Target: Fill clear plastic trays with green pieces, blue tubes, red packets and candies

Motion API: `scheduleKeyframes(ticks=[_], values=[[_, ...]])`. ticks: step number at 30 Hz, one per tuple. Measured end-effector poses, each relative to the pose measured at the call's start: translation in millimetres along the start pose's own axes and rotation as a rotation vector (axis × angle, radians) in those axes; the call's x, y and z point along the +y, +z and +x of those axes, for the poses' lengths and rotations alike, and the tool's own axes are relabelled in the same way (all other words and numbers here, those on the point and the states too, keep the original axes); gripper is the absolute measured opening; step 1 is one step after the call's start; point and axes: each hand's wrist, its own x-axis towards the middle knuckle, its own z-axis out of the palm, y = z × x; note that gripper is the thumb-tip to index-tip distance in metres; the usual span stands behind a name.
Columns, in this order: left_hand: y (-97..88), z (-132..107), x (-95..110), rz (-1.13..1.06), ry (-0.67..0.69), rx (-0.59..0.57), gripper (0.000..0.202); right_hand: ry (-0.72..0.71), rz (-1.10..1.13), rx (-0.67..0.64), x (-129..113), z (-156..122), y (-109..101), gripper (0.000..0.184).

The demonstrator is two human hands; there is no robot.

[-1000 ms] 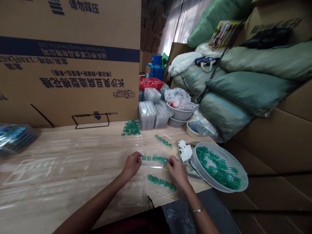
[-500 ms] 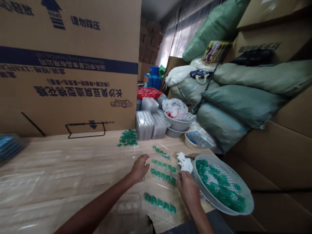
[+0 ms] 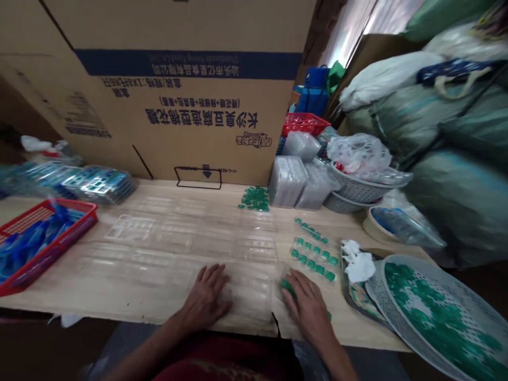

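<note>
Okay, on my remote feed the left hand (image 3: 205,297) lay palm down on a clear plastic blister tray (image 3: 234,288), its fingers spread and pinching nothing. The tray sat flat on the wooden table (image 3: 357,333), its long axis apparently running left to right, though its transparent edges were hard to make out. The right hand (image 3: 307,309) was at the tray's right end, with its fingers (image 3: 297,286) curved over a green square piece (image 3: 288,286). I couldn't tell from my view whether they were pinching it or only touching it. Just right of the tray, rows of green pieces (image 3: 313,259) pointed down and to the right, slanting across the table. Beyond the tray stood a small heap of green pieces (image 3: 254,198) and stacks of clear trays (image 3: 286,181). Farther right, a round perforated basket (image 3: 381,296) held many more green pieces, with white tissue (image 3: 359,267) beside it. Well left of the tray was a red basket (image 3: 47,243) holding blue items.
</note>
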Motion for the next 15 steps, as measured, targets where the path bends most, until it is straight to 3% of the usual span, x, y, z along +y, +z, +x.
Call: scheduleKeyframes(ticks=[3, 6, 10, 15], values=[[3.7, 7.8, 6.4, -0.015, -0.018, 0.030, 0.051, -0.155, 0.003, -0.027, -37.6, 7.9, 13.0, 0.031], [2.1, 6.6, 8.0, -0.049, -0.021, 0.096, 0.051, -0.209, 0.011, -0.013, -55.0, 12.5, 24.0, 0.030], [-12.1, -5.7, -6.4, -0.050, -0.093, 0.257, 0.045, -0.172, 0.092, 0.027, -48.8, 28.8, 15.1, 0.028], [-31.3, -36.8, -48.9, -0.076, -0.318, 0.549, 0.040, -0.087, 0.035, 0.071, -30.6, 66.0, -23.5, 0.024]])
